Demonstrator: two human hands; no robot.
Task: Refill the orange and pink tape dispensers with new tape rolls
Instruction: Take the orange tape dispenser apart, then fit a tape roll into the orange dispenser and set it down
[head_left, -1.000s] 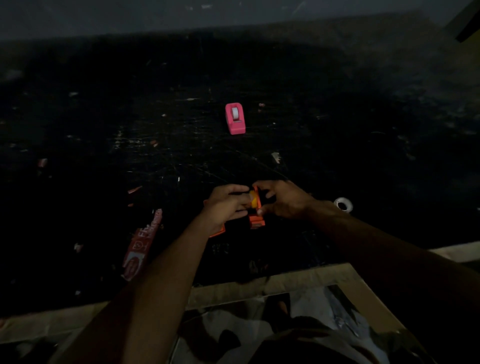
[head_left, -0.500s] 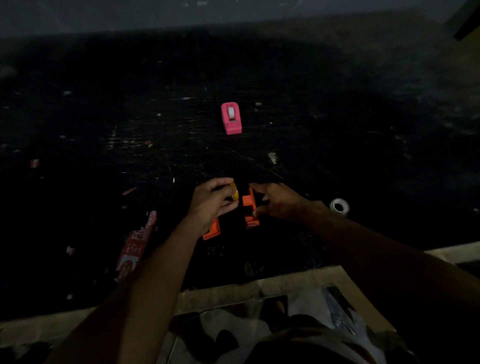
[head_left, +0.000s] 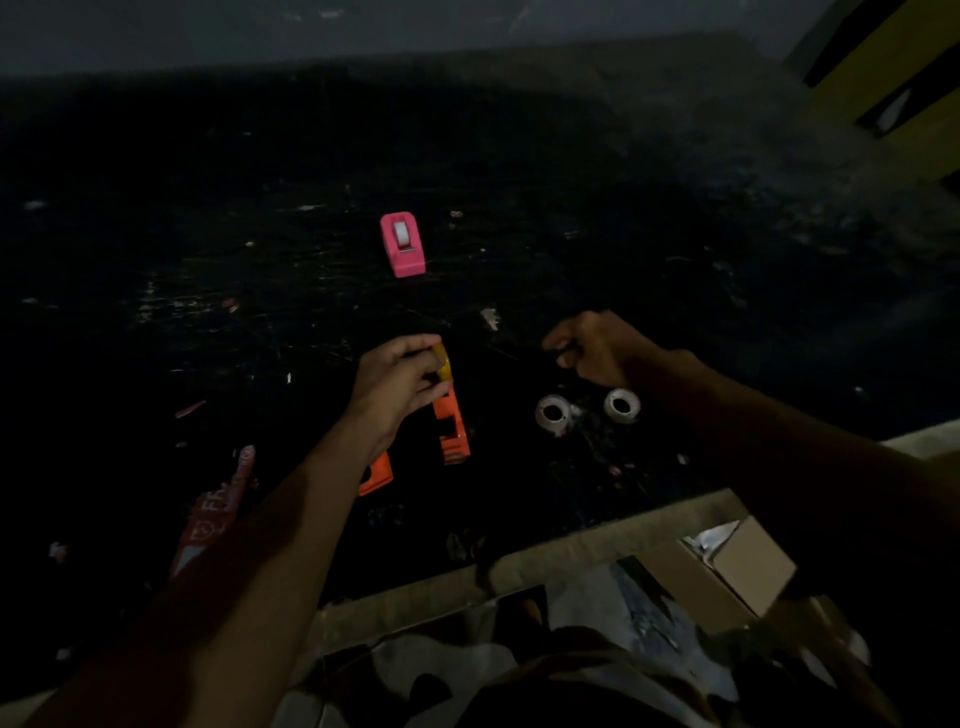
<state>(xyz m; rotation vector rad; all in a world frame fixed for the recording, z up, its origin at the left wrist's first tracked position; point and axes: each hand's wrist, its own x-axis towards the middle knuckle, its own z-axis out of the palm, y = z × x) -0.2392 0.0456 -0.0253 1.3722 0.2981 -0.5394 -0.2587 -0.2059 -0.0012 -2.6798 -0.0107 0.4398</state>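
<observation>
My left hand (head_left: 400, 379) is shut on a small yellow tape roll (head_left: 444, 364), held just above the back end of the orange dispenser (head_left: 452, 428), which lies on the dark table. A second orange piece (head_left: 376, 475) lies partly under my left forearm. My right hand (head_left: 597, 351) hovers to the right with its fingers loosely curled and nothing seen in it. Just below it lie two white tape rolls (head_left: 553, 413) (head_left: 621, 405). Farther back stands the pink dispenser (head_left: 402, 244) with a white roll in it.
A red printed wrapper (head_left: 218, 509) lies at the front left. Small scraps are scattered over the black tabletop. The table's front edge (head_left: 571, 540) runs below my arms, with a cardboard box (head_left: 748, 566) beyond it at the lower right.
My right hand has let go of the orange dispenser and moved right, uncovering a second white roll. My left hand has lifted the yellow roll off the dispenser.
</observation>
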